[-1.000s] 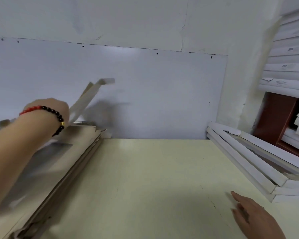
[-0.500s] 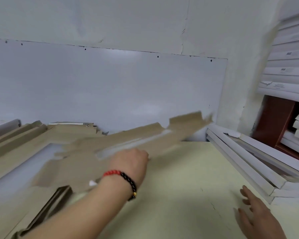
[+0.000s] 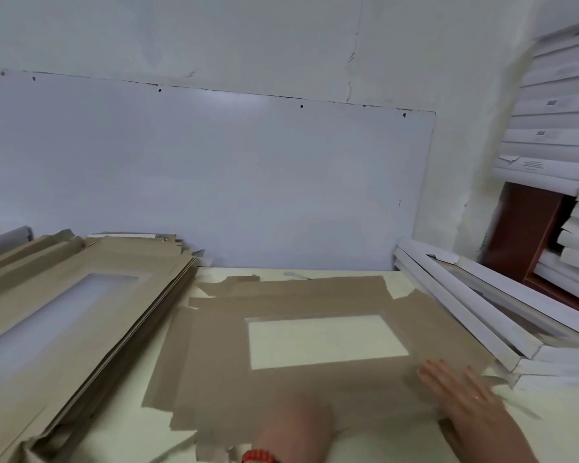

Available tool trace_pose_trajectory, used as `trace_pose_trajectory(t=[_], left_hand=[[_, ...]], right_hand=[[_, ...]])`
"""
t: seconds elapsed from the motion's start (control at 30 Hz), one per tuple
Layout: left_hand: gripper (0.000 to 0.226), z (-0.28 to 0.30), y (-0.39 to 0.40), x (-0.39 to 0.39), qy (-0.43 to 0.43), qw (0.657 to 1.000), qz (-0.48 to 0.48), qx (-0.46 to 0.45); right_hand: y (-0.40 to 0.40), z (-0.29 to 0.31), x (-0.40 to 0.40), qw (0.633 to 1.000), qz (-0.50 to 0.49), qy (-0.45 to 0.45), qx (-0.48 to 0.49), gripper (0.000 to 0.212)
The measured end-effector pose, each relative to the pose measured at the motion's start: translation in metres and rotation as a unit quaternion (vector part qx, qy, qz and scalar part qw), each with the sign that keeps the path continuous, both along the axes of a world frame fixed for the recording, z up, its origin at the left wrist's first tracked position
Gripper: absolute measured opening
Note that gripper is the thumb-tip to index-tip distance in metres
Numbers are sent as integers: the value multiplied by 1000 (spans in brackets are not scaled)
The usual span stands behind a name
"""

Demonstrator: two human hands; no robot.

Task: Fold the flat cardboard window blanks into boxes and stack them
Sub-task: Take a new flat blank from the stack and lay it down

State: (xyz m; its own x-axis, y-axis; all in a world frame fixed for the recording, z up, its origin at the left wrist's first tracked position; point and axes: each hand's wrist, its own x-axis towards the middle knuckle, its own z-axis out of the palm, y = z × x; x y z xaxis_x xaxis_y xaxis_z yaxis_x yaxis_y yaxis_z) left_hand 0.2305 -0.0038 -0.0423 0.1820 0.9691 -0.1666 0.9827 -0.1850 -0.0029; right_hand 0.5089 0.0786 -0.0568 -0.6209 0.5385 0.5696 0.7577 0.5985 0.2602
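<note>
A flat brown cardboard blank [image 3: 315, 389] with a rectangular window lies on the pale table [image 3: 365, 446], its flaps spread out. My left hand [image 3: 295, 426], blurred and wearing a red bead bracelet, sits at the blank's near edge with its fingers curled on the card. The straight fingers of my right hand [image 3: 465, 399] lie flat on the blank's near right corner. A slanted pile of several more flat brown blanks [image 3: 81, 312] lies to the left. White folded window boxes [image 3: 475, 315] are stacked at the right edge.
A grey-white panel [image 3: 214, 178] on the wall stands behind the table. More white boxes [image 3: 555, 128] are piled high at the far right beside a dark red-brown surface [image 3: 525, 228].
My left hand lifted one blank off the left pile, swung it right and laid it flat on the table. My right hand moved forward onto its right corner.
</note>
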Motion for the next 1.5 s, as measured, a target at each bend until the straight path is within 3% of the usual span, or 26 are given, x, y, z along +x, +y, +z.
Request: trace_pose_trajectory(t=[0.17,0.23,0.3,0.33,0.37,0.43,0.5,0.6,0.67,0.8,0.97,1.07,1.27,1.5], left_hand=[[47,-8,1,-16,6,999,-39,-6],[49,-9,2,-24,0,999,-42,-23],[51,-8,2,-33,-1,999,-40,-37],[53,-7,1,-37,-3,998,-37,-42],[53,-6,1,-41,-7,998,-33,-45],[54,-5,0,-46,-13,999,-26,-43],[54,-3,-1,-42,-10,999,-17,-40],[53,-1,0,-28,0,999,-11,-47],[55,0,3,-20,3,999,-7,-52],[63,1,5,-28,0,998,21,-52],[71,3,0,-63,30,996,71,-39],[69,4,-5,-89,38,995,84,-26],[60,-2,-18,-132,11,996,82,35],[45,-3,-26,-152,29,988,114,98]], right_hand=[[-4,10,-14,988,27,-122,-95,42],[-1,7,-20,986,-6,-113,-125,68],[-3,10,-25,981,-34,-108,-156,69],[-13,11,-34,982,-36,-114,-147,51],[-18,11,-38,988,-12,-120,-96,15],[-18,2,-45,978,-3,-155,-140,59],[-26,0,-64,982,-34,-134,-128,52],[-36,4,-110,963,-5,-134,-234,42],[-40,1,-137,957,10,-144,-251,31],[-39,4,-155,953,3,-128,-276,63],[-18,13,-112,949,-8,-104,-298,69],[-5,14,-80,925,-61,-106,-361,69],[9,9,-14,935,-97,-64,-336,66],[17,15,18,947,-122,-69,-291,44]])
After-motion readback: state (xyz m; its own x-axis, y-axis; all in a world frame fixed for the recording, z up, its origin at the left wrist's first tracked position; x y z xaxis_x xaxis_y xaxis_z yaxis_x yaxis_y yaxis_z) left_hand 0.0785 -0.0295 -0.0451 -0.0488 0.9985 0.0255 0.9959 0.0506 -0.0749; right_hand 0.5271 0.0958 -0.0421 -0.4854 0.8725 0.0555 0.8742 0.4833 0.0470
